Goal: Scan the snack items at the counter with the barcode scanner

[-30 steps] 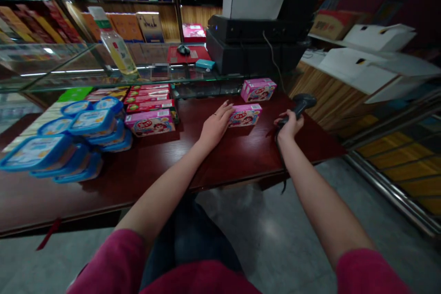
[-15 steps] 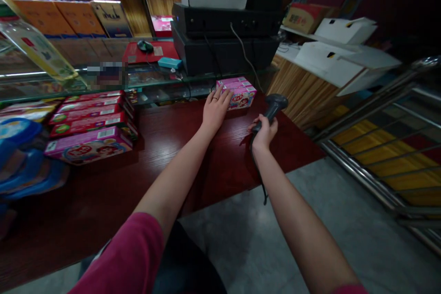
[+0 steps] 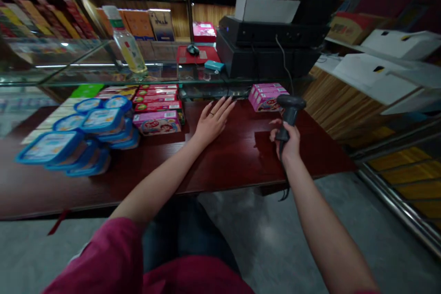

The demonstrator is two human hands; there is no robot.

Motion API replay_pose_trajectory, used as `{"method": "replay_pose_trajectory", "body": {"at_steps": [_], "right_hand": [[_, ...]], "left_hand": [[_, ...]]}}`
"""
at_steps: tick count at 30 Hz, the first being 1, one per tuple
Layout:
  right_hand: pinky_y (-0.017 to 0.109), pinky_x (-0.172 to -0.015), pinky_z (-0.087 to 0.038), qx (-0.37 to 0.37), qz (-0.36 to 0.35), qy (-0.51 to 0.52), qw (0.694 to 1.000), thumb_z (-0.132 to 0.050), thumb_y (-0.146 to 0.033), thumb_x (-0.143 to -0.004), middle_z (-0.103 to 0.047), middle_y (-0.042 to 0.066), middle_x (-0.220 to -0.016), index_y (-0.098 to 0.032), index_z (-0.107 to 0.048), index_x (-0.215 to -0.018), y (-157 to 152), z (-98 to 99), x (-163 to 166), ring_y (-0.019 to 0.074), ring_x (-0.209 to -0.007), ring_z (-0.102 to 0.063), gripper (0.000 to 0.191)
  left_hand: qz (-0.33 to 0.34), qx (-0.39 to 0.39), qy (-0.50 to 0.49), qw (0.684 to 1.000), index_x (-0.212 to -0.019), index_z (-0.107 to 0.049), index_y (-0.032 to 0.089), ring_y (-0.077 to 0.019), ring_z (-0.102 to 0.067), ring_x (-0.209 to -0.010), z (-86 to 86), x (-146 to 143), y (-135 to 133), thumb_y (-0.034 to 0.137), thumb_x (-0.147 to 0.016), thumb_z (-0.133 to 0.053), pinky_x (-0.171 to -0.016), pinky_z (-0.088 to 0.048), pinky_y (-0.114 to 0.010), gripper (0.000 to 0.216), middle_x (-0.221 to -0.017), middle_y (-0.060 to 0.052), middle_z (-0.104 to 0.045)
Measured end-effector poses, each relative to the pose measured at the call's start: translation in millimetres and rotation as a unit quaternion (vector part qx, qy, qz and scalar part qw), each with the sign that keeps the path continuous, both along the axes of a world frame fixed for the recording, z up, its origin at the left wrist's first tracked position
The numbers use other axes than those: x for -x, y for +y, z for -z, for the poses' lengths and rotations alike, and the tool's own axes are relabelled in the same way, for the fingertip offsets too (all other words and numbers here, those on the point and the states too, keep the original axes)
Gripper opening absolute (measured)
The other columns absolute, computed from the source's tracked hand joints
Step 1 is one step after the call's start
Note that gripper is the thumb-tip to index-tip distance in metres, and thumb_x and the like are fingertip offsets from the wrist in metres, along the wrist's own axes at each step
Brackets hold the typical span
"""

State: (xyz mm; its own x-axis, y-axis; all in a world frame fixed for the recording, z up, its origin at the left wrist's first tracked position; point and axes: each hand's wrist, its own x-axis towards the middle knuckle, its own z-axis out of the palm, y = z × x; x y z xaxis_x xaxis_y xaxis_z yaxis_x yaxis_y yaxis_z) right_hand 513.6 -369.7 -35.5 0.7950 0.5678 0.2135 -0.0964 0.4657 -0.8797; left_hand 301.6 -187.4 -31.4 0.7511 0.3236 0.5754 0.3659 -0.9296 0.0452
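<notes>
My right hand (image 3: 288, 141) is wrapped round the handle of a dark barcode scanner (image 3: 290, 109), held above the counter with its cord hanging down. My left hand (image 3: 213, 121), a ring on one finger, hovers over or rests on the dark red wooden counter (image 3: 223, 165) with its fingers stretched out and nothing in them. Beyond the scanner, a few pink boxes (image 3: 265, 101) stand together, partly hidden by it. Left of my left hand lie another pink box (image 3: 157, 124) and several red boxes (image 3: 155, 98) in a row.
Blue-lidded plastic tubs (image 3: 57, 147) are stacked at the left. A glass bottle (image 3: 127, 46) stands on the glass showcase (image 3: 193, 80) behind. Black equipment (image 3: 268, 59) carries a white box (image 3: 267, 9). To the right are white cartons (image 3: 375, 71) and a metal rack (image 3: 396, 197).
My left hand has come off the pink boxes at the right and moved left over the counter. The view has turned left; the scanner stays in my right hand.
</notes>
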Motion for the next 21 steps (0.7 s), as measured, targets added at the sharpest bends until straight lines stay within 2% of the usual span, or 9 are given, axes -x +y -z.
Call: {"method": "replay_pose_trajectory", "body": {"at_steps": [3,5,8,11,14,18,21], "right_hand": [[0.021,-0.034,-0.036,0.014,-0.084,-0.007,0.996,-0.076,-0.042,-0.073,-0.077,-0.001,-0.086,-0.022,-0.068,-0.094,7.0,-4.5,42.6,0.0082,-0.042,-0.053,0.03],[0.021,-0.035,-0.037,0.025,-0.139,-0.019,0.99,-0.076,-0.04,-0.074,-0.078,-0.001,-0.088,-0.023,-0.068,-0.094,17.3,-6.9,77.6,0.0081,-0.042,-0.053,0.027],[0.021,-0.035,-0.038,0.04,-0.227,-0.041,0.972,-0.076,-0.039,-0.076,-0.081,0.0,-0.092,-0.023,-0.067,-0.094,36.1,-10.4,132.2,0.0078,-0.041,-0.053,0.026],[0.021,-0.035,-0.038,0.037,-0.28,-0.039,0.959,-0.075,-0.039,-0.078,-0.082,0.002,-0.095,-0.022,-0.067,-0.098,50.4,-12.9,178.6,0.0087,-0.042,-0.054,0.028],[0.021,-0.034,-0.038,0.025,-0.283,-0.034,0.958,-0.075,-0.04,-0.077,-0.082,0.004,-0.094,-0.02,-0.066,-0.098,51.6,-12.3,207.9,0.0089,-0.042,-0.054,0.03],[0.021,-0.033,-0.038,0.018,-0.252,-0.029,0.967,-0.074,-0.038,-0.079,-0.081,0.004,-0.092,-0.02,-0.065,-0.097,32.9,-6.7,218.2,0.0088,-0.041,-0.053,0.027],[0.02,-0.032,-0.036,0.018,-0.223,-0.021,0.974,-0.073,-0.037,-0.078,-0.08,0.002,-0.088,-0.02,-0.066,-0.103,15.7,-3.2,213.4,0.0086,-0.039,-0.052,0.031]], "left_hand": [[-0.034,-0.013,0.003,0.999,-0.177,-0.019,0.032,-0.0187,-0.026,-0.17,-1.0,89.9,18.8,0.021,-0.108,-0.041,-0.143,-0.009,-0.045,0.073,-0.181,0.001,-0.027],[-0.074,-0.009,-0.003,0.997,-0.177,-0.02,0.03,-0.0206,-0.026,-0.17,0.2,140.1,26.8,0.023,-0.109,-0.042,-0.143,-0.006,-0.046,0.072,-0.181,-0.002,-0.026],[-0.152,0.007,-0.034,0.988,-0.177,-0.021,0.023,-0.0244,-0.021,-0.171,3.5,188.3,28.3,0.021,-0.109,-0.041,-0.142,-0.012,-0.052,0.072,-0.182,-0.01,-0.021],[-0.198,0.023,-0.075,0.977,-0.176,-0.023,0.015,-0.0285,-0.019,-0.172,5.4,207.1,20.4,0.014,-0.107,-0.038,-0.139,-0.023,-0.061,0.071,-0.181,-0.018,-0.022],[-0.172,0.022,-0.074,0.982,-0.172,-0.036,0.015,-0.0304,-0.028,-0.169,4.7,211.2,10.8,0.01,-0.108,-0.033,-0.135,-0.031,-0.064,0.064,-0.175,-0.022,-0.036],[-0.088,0.004,-0.025,0.996,-0.154,-0.063,0.028,-0.0318,-0.037,-0.166,1.2,210.5,5.7,0.011,-0.109,-0.045,-0.133,-0.034,-0.063,0.051,-0.154,-0.016,-0.068],[-0.056,0.002,0.007,0.998,-0.146,-0.069,0.028,-0.0308,-0.055,-0.155,0.4,208.3,9.2,0.012,-0.109,-0.047,-0.131,-0.037,-0.06,0.046,-0.149,-0.015,-0.071]]}}
